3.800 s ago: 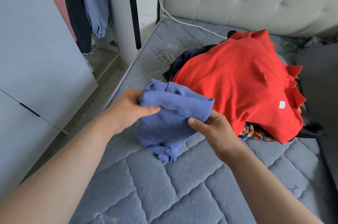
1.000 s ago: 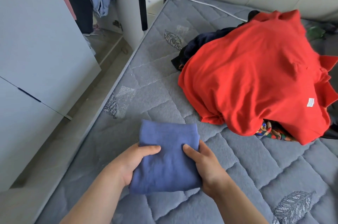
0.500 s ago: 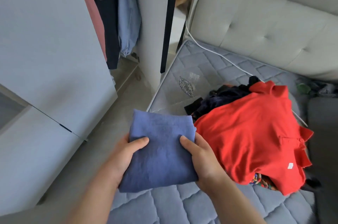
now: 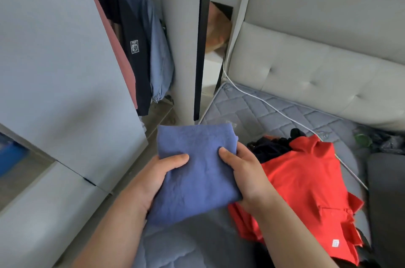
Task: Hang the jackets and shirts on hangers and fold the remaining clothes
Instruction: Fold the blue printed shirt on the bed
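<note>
Now, with left hand (image 4: 151, 180) and right hand (image 4: 247, 175) each in a closed thumb-on-top grip on the cloth (image 4: 197, 171), carry it level and lay it flat left of the shirt (image 4: 306, 180).

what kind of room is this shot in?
Most likely a bedroom: a bare quilted mattress lies against a tufted headboard, and beside it an open wardrobe shows hanging clothes. The left hand and right hand hold a folded blue garment.
</note>
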### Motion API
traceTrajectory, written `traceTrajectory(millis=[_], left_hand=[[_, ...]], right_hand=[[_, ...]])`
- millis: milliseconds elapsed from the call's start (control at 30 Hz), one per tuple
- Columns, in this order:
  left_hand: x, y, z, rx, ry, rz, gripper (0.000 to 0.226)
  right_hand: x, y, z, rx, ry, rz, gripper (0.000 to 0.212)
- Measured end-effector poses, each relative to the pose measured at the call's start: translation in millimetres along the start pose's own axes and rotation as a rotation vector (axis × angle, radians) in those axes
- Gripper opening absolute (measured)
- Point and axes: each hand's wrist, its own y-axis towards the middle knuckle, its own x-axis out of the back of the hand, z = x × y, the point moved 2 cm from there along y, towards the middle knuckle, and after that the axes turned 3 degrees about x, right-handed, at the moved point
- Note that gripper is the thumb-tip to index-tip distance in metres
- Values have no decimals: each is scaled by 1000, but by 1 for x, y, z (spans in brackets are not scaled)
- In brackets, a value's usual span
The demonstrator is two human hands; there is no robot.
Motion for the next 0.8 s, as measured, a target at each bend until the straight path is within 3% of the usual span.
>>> traceTrajectory(millis=[167, 367, 433, 600, 800], left_hand=[[-37, 30, -29, -48, -2, -84, 20], [-89, 42, -79, -57, -68, -181, 34], [-109, 42, -109, -94, -90, -197, 42], [-140, 42, -196, -151, -105, -221, 26], [-166, 13, -316, -145, -149, -382, 34]], right_hand=[[27, 42, 30, 9, 54, 102, 14], [50, 79, 100, -51, -9, 215, 17], [49, 92, 136, -60, -25, 265, 17], [27, 135, 221, -43, -55, 323, 17], [-19, 176, 335, -22, -86, 376, 25]])
